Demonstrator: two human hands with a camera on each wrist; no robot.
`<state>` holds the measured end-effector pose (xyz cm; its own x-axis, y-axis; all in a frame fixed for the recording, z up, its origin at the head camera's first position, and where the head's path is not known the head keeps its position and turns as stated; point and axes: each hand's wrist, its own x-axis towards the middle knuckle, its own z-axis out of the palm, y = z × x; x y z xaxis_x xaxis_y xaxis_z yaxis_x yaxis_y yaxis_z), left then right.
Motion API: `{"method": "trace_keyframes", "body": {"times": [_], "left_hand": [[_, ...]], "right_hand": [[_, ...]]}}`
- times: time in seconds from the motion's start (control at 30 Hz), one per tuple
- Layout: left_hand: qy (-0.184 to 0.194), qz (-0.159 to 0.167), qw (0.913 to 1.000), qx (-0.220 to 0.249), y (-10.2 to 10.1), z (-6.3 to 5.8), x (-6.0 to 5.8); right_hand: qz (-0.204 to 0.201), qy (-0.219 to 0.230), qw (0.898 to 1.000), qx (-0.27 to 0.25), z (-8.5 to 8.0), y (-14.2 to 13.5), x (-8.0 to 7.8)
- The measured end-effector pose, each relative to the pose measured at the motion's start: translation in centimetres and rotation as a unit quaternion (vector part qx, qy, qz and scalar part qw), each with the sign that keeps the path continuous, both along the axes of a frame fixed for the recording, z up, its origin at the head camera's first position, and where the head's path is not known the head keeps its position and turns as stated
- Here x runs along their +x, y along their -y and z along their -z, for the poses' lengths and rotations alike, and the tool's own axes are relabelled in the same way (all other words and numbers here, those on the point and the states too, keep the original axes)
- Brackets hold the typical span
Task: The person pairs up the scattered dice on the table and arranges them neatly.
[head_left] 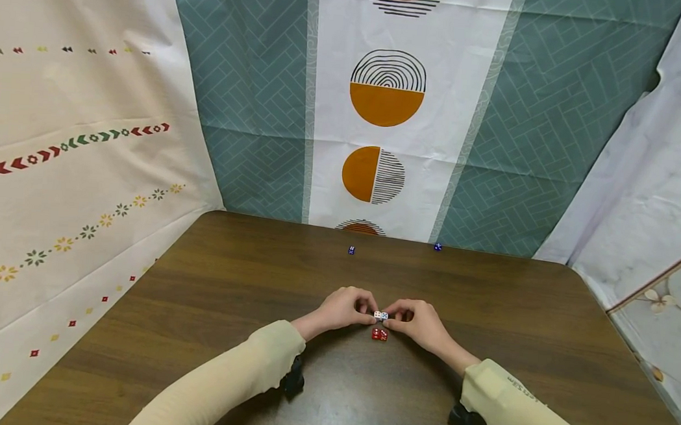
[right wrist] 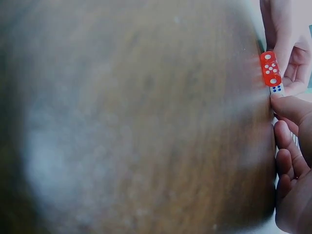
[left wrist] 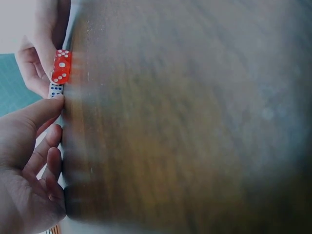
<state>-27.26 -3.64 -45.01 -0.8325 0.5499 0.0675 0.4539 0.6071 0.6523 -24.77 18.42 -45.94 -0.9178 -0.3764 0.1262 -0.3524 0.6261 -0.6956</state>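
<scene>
Two white dice with coloured pips sit side by side at mid-table in the head view. My left hand (head_left: pixel 345 309) pinches the left white die (head_left: pixel 377 314) between thumb and fingertips. From the other side, my right hand (head_left: pixel 421 323) pinches the right white die (head_left: pixel 384 315). Just nearer to me lie two red dice, the left red die (head_left: pixel 376 333) against the right red die (head_left: pixel 384 335). In the left wrist view, the red dice (left wrist: pixel 62 67) partly cover the white die (left wrist: pixel 56 90). The right wrist view shows my thumb at a white die (right wrist: pixel 277 89).
Toward the far edge of the brown wooden table (head_left: pixel 243 265) lie a blue die (head_left: pixel 351 250) and another blue die (head_left: pixel 438 247). A patterned curtain (head_left: pixel 253 103) hangs right behind the table, and pale cloths hang along both sides.
</scene>
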Motion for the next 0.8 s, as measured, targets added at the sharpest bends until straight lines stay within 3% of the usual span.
{"method": "trace_keyframes", "body": {"times": [0.8], "left_hand": [[0.006,0.001,1.0,0.005,0.05,-0.35,0.31]], "right_hand": [[-0.008,-0.002,1.0,-0.006,0.04,-0.1,-0.03]]}}
